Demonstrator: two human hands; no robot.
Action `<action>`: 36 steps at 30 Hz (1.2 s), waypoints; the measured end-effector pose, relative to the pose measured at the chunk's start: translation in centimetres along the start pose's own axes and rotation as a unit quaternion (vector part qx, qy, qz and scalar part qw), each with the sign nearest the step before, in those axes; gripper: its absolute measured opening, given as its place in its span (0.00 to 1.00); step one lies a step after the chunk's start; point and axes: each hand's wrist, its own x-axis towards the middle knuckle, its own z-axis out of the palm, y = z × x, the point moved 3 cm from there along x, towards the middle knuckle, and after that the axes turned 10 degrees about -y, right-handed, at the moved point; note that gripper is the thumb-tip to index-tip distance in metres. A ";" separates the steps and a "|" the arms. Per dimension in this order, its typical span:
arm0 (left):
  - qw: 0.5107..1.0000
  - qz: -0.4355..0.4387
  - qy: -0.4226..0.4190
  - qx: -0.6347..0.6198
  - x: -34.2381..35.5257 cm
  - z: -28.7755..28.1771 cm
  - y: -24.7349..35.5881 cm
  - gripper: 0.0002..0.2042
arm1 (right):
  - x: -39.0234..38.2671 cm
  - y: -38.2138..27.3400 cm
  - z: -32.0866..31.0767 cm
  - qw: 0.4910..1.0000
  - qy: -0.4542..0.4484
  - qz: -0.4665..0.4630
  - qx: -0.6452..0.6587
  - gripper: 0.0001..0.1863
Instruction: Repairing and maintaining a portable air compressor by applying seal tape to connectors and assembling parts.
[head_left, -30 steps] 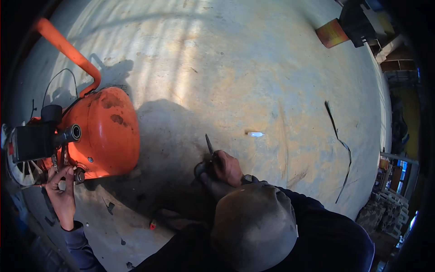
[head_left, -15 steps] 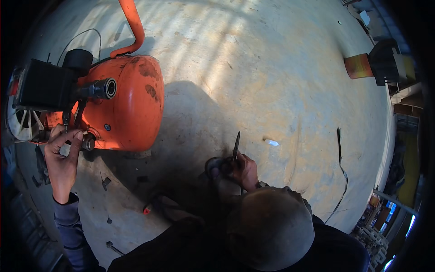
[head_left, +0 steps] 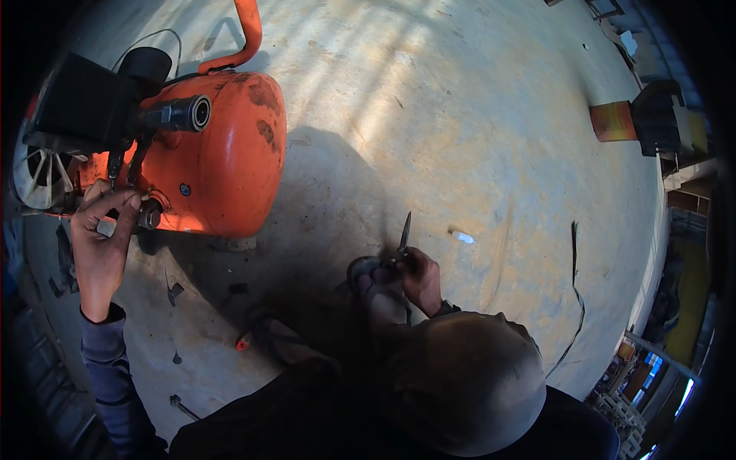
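Compressor tank (head_left: 222,161), orange, lies on its side on the concrete floor (head_left: 429,115), now filling the upper left of your view; a second ago it sat lower and farther left, so your head has swung toward it and leaned in.

Black motor housing (head_left: 84,107) sits at the tank's left end, with a ribbed fan wheel (head_left: 34,180) beyond it. A metal outlet port (head_left: 188,113) juts from the top of the tank toward you.

Your left hand (head_left: 100,245) has risen with the tank in view and kept its place at the small fitting (head_left: 147,216) on the tank's lower left face. Fingers are curled, tips pinched on or right beside the fitting; I cannot tell whether they actually grip it.

Your right hand (head_left: 418,280) is well to the right of the tank, low by your sandalled foot (head_left: 368,280), closed around a slim pointed tool (head_left: 404,232) whose tip points up and away. It has barely shifted.

Judgement: attention has moved to the fitting; the tool hand is waiting.

A red-handled item (head_left: 244,342) lies on the floor below the tank.
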 end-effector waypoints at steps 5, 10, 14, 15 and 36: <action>1.000 0.002 0.000 0.020 -0.5 -0.3 0.0 0.05 | 3.3 -3.1 0.7 0.998 0.019 -0.021 0.047 0.14; 1.000 0.006 -0.003 0.005 -0.5 -0.1 -0.1 0.04 | 3.8 -5.0 1.7 0.996 -0.005 -0.080 -0.029 0.08; 1.000 0.003 0.005 -0.021 -0.8 -0.4 -0.4 0.03 | 3.4 -5.8 0.7 0.994 -0.065 -0.062 -0.066 0.07; 1.000 -0.001 0.006 -0.021 -0.9 -0.4 -0.4 0.03 | 3.3 -5.9 0.6 0.992 -0.092 -0.045 -0.071 0.07; 1.000 0.005 -0.016 -0.015 0.7 0.5 1.2 0.03 | 2.5 -6.6 -3.5 0.998 0.010 -0.045 -0.050 0.06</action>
